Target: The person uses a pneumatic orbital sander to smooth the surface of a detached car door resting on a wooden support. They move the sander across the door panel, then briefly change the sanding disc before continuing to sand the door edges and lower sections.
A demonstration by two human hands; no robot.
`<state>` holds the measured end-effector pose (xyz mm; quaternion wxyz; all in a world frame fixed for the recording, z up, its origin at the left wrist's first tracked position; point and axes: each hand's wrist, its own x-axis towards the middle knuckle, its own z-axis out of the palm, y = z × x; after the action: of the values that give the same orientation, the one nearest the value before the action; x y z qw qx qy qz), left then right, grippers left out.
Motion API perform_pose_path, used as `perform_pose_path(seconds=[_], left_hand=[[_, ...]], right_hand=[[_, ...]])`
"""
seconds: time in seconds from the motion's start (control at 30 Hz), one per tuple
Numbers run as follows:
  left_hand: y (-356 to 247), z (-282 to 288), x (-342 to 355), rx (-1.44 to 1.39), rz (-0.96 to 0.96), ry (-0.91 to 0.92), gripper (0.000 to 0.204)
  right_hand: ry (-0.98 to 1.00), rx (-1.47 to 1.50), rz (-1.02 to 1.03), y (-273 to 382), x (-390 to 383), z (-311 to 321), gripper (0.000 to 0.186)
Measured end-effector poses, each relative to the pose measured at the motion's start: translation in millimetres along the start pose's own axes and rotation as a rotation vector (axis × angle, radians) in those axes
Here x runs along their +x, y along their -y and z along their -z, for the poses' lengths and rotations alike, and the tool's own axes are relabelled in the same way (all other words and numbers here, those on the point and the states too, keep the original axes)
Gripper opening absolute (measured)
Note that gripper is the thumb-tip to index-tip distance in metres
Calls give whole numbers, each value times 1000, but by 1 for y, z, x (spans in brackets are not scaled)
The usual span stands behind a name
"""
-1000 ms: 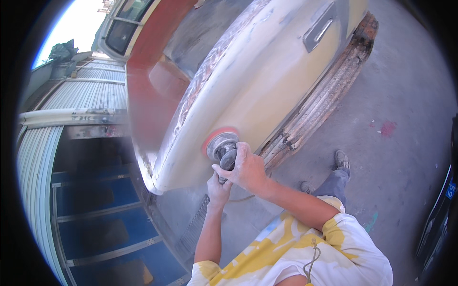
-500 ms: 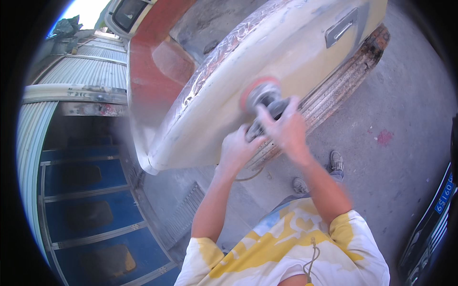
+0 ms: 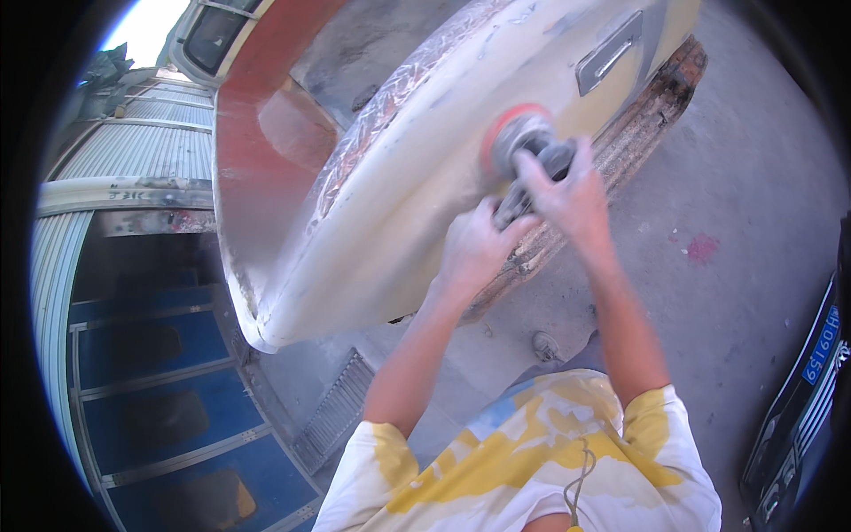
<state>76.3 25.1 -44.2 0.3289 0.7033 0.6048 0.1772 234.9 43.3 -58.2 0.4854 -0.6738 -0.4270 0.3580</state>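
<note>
A rotary sander (image 3: 525,142) with a reddish pad rests against the side of a cream and white vehicle panel (image 3: 390,208). My right hand (image 3: 574,197) wraps round the sander's dark body from above. Closed on its rear handle is my left hand (image 3: 477,246), lower and to the left. The pad's face is hidden against the panel, and the tool is slightly blurred. Beyond it, a recessed door handle (image 3: 609,55) sits in the panel. Crinkled clear film (image 3: 368,124) lines the panel's upper edge. Pale dust coats both hands.
A rusty sill (image 3: 651,124) runs under the panel. Part of a dark car (image 3: 802,381) stands at the right. A floor grate (image 3: 335,412) and blue framed panels (image 3: 164,412) lie at the left. My shoe (image 3: 546,345) is on the concrete.
Both hands and the sander have shifted farther up and to the right along the panel. The view has moved a little, and only one shoe shows now.
</note>
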Motion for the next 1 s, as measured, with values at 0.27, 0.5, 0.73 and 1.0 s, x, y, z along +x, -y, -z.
perform_pose_path(seconds=[0.27, 0.5, 0.73, 1.0], left_hand=[[14, 16, -14, 112, 139, 34, 67], [105, 98, -156, 52, 339, -158, 55], [56, 122, -131, 370, 217, -117, 58], [2, 142, -140, 614, 269, -140, 62]], right_hand=[[51, 220, 46, 0, -18, -21, 61], [268, 230, 99, 18, -166, -130, 75], [198, 471, -48, 41, -139, -112, 66], [292, 849, -171, 62, -141, -107, 59]])
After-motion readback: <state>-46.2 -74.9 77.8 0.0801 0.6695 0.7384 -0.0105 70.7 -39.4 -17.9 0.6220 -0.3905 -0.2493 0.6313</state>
